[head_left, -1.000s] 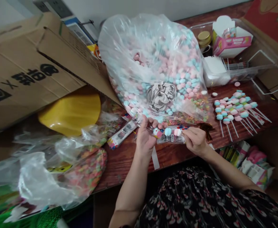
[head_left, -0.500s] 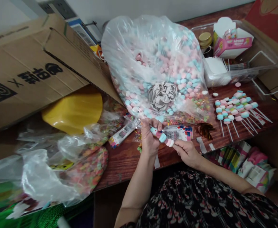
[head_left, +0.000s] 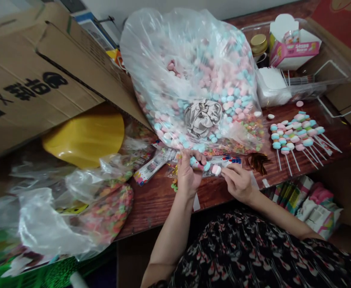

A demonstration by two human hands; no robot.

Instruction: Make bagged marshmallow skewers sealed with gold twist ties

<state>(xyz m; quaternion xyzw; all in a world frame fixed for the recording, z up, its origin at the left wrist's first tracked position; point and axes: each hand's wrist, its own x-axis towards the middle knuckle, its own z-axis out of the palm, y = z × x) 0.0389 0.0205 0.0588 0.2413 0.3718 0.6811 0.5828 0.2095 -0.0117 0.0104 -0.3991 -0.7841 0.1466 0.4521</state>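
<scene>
Near the table's front edge, my left hand is wrapped round a candy skewer of blue, pink and white pieces. My right hand pinches at its right end, beside a pink and white piece. Printed wrappers lie left of my left hand, and others show partly behind the skewer. A big clear bag of pink, blue and white candies stands behind both hands, with a crumpled grey bundle at its front. Finished-looking candy skewers lie in a group on the right.
A cardboard box and a yellow sheet occupy the left, above a bag of ring-shaped candies. A clear bin holds a pink box and a gold-lidded jar. Brown-gold ties lie right of the wrappers.
The view has shifted slightly. The skewer in my left hand now lies closer to level, and my right hand has moved up a little at its end.
</scene>
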